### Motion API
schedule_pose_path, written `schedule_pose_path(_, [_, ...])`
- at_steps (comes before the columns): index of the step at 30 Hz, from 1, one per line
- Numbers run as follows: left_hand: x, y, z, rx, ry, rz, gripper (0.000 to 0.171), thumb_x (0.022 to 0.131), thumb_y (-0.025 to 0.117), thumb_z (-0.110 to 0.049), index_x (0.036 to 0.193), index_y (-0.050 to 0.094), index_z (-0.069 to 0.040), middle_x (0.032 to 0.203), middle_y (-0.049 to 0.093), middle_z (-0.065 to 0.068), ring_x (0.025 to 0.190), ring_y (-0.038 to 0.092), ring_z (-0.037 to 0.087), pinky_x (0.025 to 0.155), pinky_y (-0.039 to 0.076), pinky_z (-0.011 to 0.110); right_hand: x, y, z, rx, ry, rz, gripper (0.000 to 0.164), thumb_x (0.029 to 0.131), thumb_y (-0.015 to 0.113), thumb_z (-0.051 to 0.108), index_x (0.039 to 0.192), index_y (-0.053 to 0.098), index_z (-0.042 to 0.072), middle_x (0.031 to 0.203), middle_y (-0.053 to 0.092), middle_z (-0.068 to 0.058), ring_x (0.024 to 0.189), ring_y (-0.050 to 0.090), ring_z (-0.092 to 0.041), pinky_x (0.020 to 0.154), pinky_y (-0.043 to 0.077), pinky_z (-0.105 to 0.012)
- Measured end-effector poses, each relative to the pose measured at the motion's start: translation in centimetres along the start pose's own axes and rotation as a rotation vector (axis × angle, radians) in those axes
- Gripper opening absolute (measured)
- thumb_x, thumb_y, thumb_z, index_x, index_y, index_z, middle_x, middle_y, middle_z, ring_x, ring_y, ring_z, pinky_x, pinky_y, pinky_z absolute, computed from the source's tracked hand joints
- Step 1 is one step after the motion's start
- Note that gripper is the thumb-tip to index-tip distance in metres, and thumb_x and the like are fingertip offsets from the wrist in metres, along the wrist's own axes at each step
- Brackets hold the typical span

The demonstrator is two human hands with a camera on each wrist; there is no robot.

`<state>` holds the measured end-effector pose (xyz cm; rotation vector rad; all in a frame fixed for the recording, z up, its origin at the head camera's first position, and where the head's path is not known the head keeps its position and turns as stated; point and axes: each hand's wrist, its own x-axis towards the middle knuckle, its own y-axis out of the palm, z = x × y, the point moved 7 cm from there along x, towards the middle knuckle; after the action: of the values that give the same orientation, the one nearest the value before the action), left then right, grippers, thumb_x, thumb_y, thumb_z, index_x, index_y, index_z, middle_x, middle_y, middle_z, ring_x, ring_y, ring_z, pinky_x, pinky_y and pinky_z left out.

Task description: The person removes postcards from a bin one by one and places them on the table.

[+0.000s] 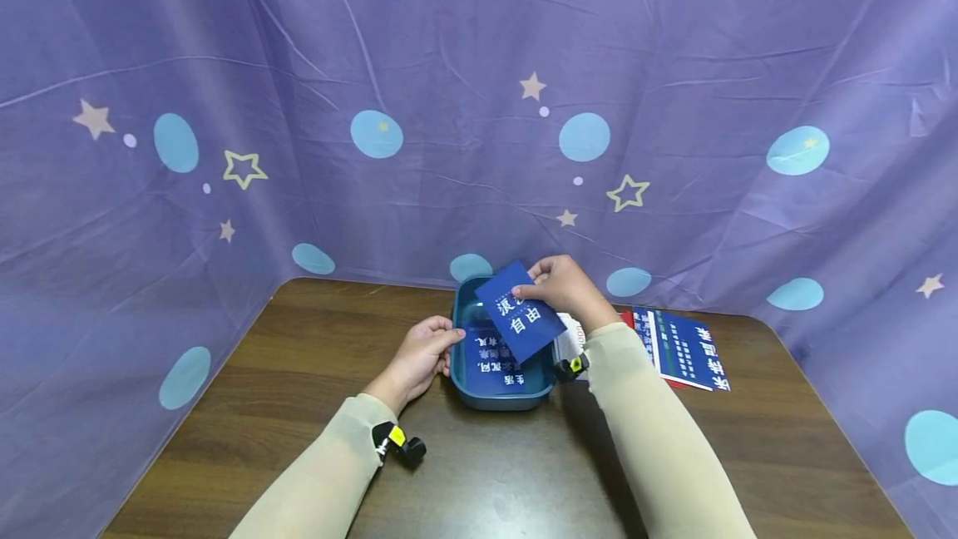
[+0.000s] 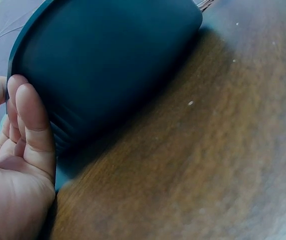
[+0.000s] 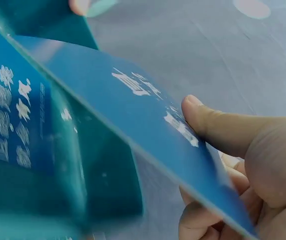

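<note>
A teal plastic bin (image 1: pixel 500 403) stands on the table, and a blue card with white writing (image 1: pixel 490 364) lies inside it. My left hand (image 1: pixel 421 356) grips the bin's left rim, thumb over the edge and fingers against the outer wall, as the left wrist view also shows. Above the bin, my right hand (image 1: pixel 563 288) pinches another blue card (image 1: pixel 533 338) between thumb and fingers. That card is tilted and overlaps the bin's right side in the head view. In the right wrist view the thumb presses the printed face of the held card (image 3: pixel 132 110).
Right of the bin, several blue and red cards (image 1: pixel 688 348) lie fanned on the brown wooden table (image 1: pixel 337 339). A white printed item (image 1: pixel 570 338) sits partly hidden under the right wrist. A purple curtain (image 1: pixel 464 65) with stars and dots hangs behind the table.
</note>
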<state>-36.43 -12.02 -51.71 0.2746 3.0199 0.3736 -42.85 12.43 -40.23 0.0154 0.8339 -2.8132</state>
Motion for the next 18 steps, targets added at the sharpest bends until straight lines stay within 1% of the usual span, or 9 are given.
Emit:
schedule_pose_path(3, [-0.1, 0.1, 0.0, 0.002, 0.0, -0.005, 0.016, 0.098, 0.07, -0.006, 0.096, 0.055, -0.007, 0.06, 0.056, -0.005, 0.046, 0.052, 0.007, 0.039, 0.049, 0.02, -0.6, -1.9, -1.4, 0.041, 0.005, -0.045, 0.036, 0.085, 0.092, 0.032, 0.099, 0.072, 0.005, 0.078, 0.074, -0.007, 0.061, 0.074, -0.018, 0.056, 0.067, -0.037])
schedule_pose_path(8, [-0.1, 0.1, 0.0, 0.012, -0.006, -0.011, 0.017, 0.098, 0.07, -0.005, 0.095, 0.054, -0.006, 0.059, 0.054, -0.005, 0.046, 0.051, 0.008, 0.038, 0.048, 0.02, -1.7, -4.9, -4.0, 0.054, -0.001, -0.139, 0.036, 0.09, 0.087, 0.036, 0.101, 0.071, 0.005, 0.072, 0.069, -0.002, 0.057, 0.069, -0.015, 0.051, 0.064, -0.035])
schedule_pose_path(10, [-0.1, 0.0, 0.1, 0.014, -0.007, -0.012, 0.017, 0.097, 0.07, -0.005, 0.094, 0.053, -0.006, 0.059, 0.054, -0.005, 0.046, 0.051, 0.008, 0.038, 0.048, 0.02, -2.2, -6.0, -5.2, 0.066, 0.01, -0.164, 0.038, 0.093, 0.085, 0.037, 0.103, 0.07, 0.004, 0.072, 0.07, -0.001, 0.057, 0.07, -0.015, 0.051, 0.064, -0.034])
schedule_pose_path(14, [-0.1, 0.1, 0.0, 0.008, -0.005, -0.014, 0.017, 0.096, 0.069, -0.004, 0.093, 0.053, -0.007, 0.059, 0.052, -0.005, 0.045, 0.05, 0.008, 0.038, 0.048, 0.02, -3.1, -8.2, -7.1, 0.108, 0.055, -0.21, 0.042, 0.094, 0.083, 0.039, 0.111, 0.069, 0.003, 0.074, 0.075, -0.001, 0.059, 0.074, -0.018, 0.052, 0.066, -0.037])
schedule_pose_path(18, [0.0, -0.1, 0.0, 0.011, -0.003, -0.022, 0.017, 0.096, 0.07, -0.004, 0.093, 0.054, -0.007, 0.058, 0.052, -0.006, 0.044, 0.05, 0.008, 0.038, 0.047, 0.02, -3.8, -10.4, -8.4, 0.108, 0.092, -0.236, 0.05, 0.094, 0.082, 0.043, 0.119, 0.07, 0.002, 0.082, 0.08, -0.005, 0.061, 0.075, -0.018, 0.054, 0.065, -0.037])
